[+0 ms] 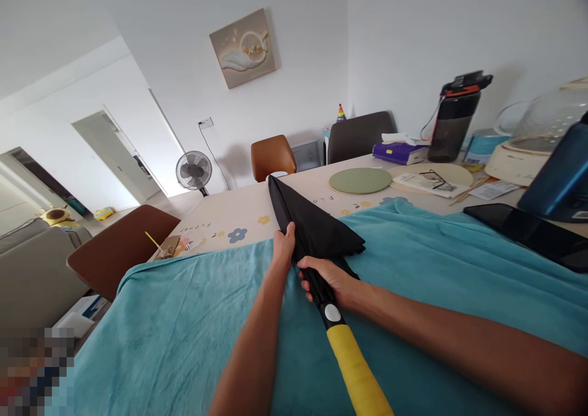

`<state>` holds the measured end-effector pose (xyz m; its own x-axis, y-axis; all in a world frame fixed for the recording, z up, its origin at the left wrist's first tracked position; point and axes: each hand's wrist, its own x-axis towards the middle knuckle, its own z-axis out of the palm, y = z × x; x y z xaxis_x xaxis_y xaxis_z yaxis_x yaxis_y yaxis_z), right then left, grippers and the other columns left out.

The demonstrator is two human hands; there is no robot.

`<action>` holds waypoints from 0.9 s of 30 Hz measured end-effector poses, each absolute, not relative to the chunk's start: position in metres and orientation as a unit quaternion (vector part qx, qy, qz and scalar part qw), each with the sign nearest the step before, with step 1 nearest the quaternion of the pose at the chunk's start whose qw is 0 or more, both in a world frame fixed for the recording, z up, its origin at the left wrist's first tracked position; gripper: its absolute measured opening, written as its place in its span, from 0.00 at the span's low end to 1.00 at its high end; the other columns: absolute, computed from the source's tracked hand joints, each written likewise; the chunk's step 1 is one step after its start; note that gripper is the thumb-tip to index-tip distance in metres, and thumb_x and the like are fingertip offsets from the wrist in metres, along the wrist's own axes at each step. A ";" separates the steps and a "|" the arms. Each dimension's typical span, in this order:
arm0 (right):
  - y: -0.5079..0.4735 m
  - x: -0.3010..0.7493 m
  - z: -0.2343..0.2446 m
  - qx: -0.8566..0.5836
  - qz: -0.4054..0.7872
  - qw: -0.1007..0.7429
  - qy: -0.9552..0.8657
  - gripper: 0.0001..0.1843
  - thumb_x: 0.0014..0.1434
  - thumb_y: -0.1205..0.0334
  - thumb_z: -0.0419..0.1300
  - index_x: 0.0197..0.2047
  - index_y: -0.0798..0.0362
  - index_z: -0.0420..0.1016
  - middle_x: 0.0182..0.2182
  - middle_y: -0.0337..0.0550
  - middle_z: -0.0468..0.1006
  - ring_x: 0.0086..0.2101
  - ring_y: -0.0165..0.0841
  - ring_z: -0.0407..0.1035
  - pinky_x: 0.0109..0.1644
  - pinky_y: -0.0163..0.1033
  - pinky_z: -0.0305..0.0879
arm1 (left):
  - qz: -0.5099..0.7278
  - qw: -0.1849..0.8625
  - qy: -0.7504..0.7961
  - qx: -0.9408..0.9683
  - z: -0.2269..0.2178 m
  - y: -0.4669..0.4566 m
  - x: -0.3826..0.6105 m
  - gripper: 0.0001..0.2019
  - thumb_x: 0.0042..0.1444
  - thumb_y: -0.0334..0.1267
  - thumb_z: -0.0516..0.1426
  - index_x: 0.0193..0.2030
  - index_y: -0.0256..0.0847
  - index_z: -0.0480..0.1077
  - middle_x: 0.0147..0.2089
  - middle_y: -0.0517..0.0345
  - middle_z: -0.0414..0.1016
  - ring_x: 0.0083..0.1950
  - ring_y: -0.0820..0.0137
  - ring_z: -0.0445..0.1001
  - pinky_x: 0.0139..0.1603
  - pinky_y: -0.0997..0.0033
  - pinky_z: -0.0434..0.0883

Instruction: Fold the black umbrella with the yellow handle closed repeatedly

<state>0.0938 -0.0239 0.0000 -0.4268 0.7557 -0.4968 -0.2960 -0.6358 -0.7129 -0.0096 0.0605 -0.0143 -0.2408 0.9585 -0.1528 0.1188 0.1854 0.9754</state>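
A folded black umbrella (307, 223) lies across a teal blanket (436, 275), tip pointing away from me, its yellow handle (356, 373) toward me. My left hand (283, 247) grips the black canopy fabric on its left side. My right hand (328, 281) is wrapped round the shaft just above the white button (332, 313), where the fabric gathers.
The blanket covers the near part of a flower-print table (239, 220). On the right sit a dark tablet (533, 232), a blue bottle (560, 177), a black jug (454, 122), glasses on papers (434, 180) and a green mat (361, 180). Brown chairs (119, 244) and a fan (193, 171) stand beyond.
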 end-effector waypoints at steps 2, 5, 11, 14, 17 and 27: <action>-0.024 0.092 -0.003 -0.421 0.797 0.337 -0.272 0.07 0.51 0.64 0.54 0.24 0.56 0.62 0.13 0.38 0.64 0.15 0.27 0.59 0.17 0.33 0.61 | 0.458 0.301 0.693 0.469 -0.015 0.062 -0.013 0.25 0.51 0.50 0.53 0.50 0.33 0.61 0.52 0.39 0.67 0.56 0.54 0.64 0.55 0.57 0.60; -0.025 0.090 -0.009 -0.414 0.796 0.349 -0.271 0.08 0.51 0.63 0.54 0.24 0.57 0.63 0.13 0.39 0.65 0.15 0.27 0.60 0.17 0.33 0.62 | 0.446 0.233 0.698 0.510 -0.018 0.065 -0.017 0.24 0.55 0.46 0.49 0.55 0.34 0.56 0.53 0.42 0.66 0.55 0.61 0.66 0.54 0.62 0.60; -0.024 0.089 -0.023 -0.373 0.800 0.388 -0.266 0.08 0.51 0.62 0.55 0.24 0.57 0.64 0.14 0.40 0.67 0.15 0.28 0.62 0.18 0.35 0.64 | 0.432 0.233 0.644 0.587 -0.025 0.069 -0.016 0.19 0.53 0.46 0.50 0.49 0.40 0.65 0.55 0.48 0.66 0.58 0.63 0.62 0.58 0.65 0.57; -0.025 0.089 -0.024 -0.349 0.808 0.396 -0.263 0.08 0.51 0.62 0.55 0.24 0.58 0.64 0.14 0.40 0.68 0.15 0.29 0.63 0.19 0.36 0.65 | 0.416 0.221 0.646 0.601 -0.026 0.068 -0.014 0.20 0.54 0.47 0.49 0.49 0.37 0.66 0.55 0.47 0.67 0.58 0.61 0.62 0.58 0.61 0.57; -0.026 0.090 -0.021 -0.341 0.812 0.400 -0.254 0.08 0.51 0.63 0.55 0.24 0.58 0.64 0.14 0.41 0.68 0.16 0.30 0.64 0.20 0.37 0.66 | 0.425 0.149 0.638 0.624 -0.018 0.060 -0.011 0.18 0.54 0.45 0.49 0.47 0.36 0.67 0.51 0.47 0.69 0.55 0.62 0.64 0.57 0.60 0.59; -0.030 0.093 -0.015 -0.329 0.816 0.414 -0.235 0.05 0.50 0.68 0.55 0.24 0.56 0.62 0.14 0.38 0.64 0.16 0.31 0.64 0.19 0.38 0.65 | 0.196 0.031 0.421 0.885 0.046 0.025 0.048 0.15 0.55 0.31 0.47 0.46 0.46 0.70 0.49 0.61 0.72 0.49 0.66 0.67 0.48 0.66 0.67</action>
<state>0.0928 -0.0301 -0.0146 -0.4411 0.8295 -0.3426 -0.5204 -0.5475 -0.6553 0.0477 0.0253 0.0464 0.5681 0.7577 0.3213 0.7337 -0.6431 0.2193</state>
